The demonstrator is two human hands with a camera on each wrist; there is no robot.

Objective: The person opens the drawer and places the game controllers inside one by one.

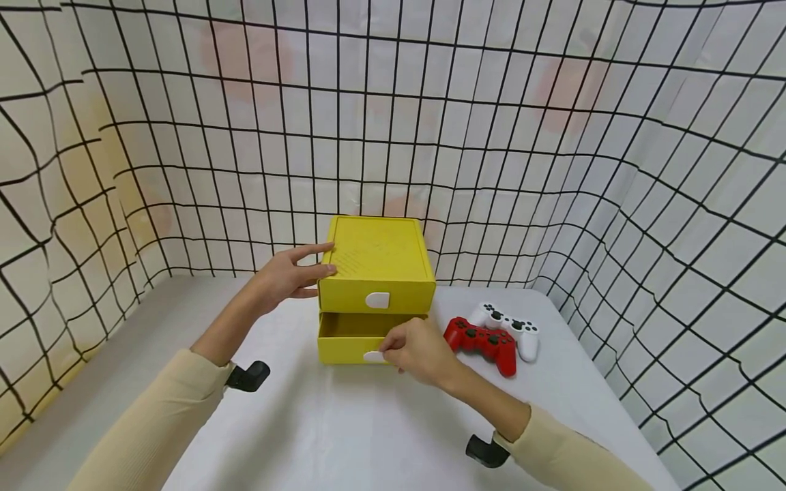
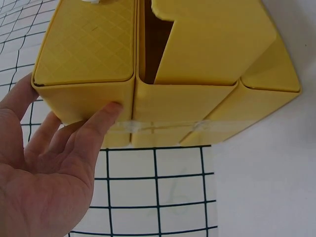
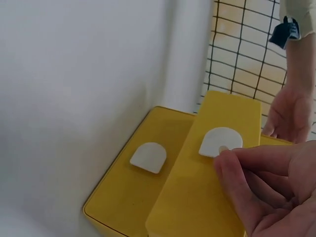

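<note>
A yellow three-drawer box (image 1: 377, 249) stands on the table, its middle drawer (image 1: 346, 349) pulled partly out. My right hand (image 1: 424, 351) pinches that drawer's white tab handle (image 3: 219, 140) between thumb and forefinger. My left hand (image 1: 285, 276) steadies the box at its upper left, fingers spread and fairly straight against the top and side. In the left wrist view, fingertips of the left hand (image 2: 54, 173) touch the box's side wall. The top drawer (image 1: 405, 296) is closed. In the right wrist view the bottom drawer (image 3: 128, 192) is closed too.
Right of the box lie a red game controller (image 1: 482, 341) and a white game controller (image 1: 527, 334), partly overlapping. Black wire grid (image 1: 393, 136) surrounds the back and sides of the white table (image 1: 344, 436). Clear tape (image 2: 163, 126) runs along the box's side.
</note>
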